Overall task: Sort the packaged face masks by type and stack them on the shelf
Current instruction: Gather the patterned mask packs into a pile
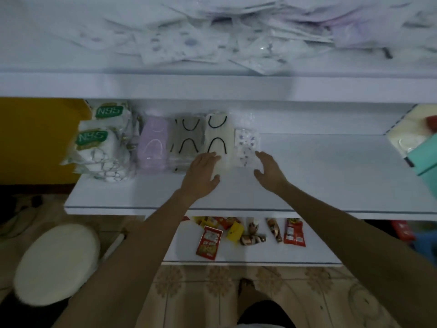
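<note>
On the middle white shelf (319, 176) stand sorted stacks of packaged masks: N95 packs (101, 147) at the left, then a lilac stack (152, 144), a grey stack (185, 140), a cream stack (218, 136) and a white stack with purple print (246, 146). My left hand (203, 174) lies flat with its fingers on the front of the cream stack. My right hand (268, 168) hovers with fingers spread just right of the printed stack, holding nothing. A loose, blurred heap of unsorted mask packets (236, 41) covers the top shelf.
The right part of the middle shelf is bare up to a teal box (425, 155) and a cream pack (406, 136) at the far right. Snack sachets (250, 233) lie on the lower shelf. A white round stool (56, 263) stands at the lower left on the tiled floor.
</note>
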The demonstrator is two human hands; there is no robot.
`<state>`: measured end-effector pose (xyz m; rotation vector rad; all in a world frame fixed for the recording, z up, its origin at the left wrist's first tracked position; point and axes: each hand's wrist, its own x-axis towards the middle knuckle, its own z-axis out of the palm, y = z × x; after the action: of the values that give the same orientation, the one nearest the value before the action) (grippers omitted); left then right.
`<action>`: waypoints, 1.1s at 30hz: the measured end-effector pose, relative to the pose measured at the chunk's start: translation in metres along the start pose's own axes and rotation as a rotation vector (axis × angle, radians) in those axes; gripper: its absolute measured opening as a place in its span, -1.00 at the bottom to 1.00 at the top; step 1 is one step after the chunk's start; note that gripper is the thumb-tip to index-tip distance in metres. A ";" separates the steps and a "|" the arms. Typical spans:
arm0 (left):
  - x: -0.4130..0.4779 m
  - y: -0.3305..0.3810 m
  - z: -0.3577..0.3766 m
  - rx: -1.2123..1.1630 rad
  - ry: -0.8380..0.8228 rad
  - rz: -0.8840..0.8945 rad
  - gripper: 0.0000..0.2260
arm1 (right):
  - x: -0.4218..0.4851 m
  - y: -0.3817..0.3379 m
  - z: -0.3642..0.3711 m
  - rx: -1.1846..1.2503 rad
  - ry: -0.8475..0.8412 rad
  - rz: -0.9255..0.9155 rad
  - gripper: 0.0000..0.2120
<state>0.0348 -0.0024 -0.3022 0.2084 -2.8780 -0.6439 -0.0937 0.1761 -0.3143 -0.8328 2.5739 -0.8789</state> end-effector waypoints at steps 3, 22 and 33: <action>-0.035 0.000 -0.039 -0.066 0.054 0.079 -0.56 | -0.038 -0.048 -0.003 0.032 -0.002 -0.216 -0.56; 0.007 -0.036 -0.315 0.107 0.357 0.103 -0.67 | -0.002 -0.312 -0.163 -0.292 0.135 -0.178 -0.45; 0.077 -0.092 -0.366 0.117 -0.140 -0.074 -0.71 | 0.070 -0.337 -0.152 -0.086 -0.120 -0.201 -0.31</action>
<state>0.0454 -0.2472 -0.0054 0.2988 -3.0586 -0.5220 -0.0723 -0.0134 0.0098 -1.1492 2.4704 -0.7502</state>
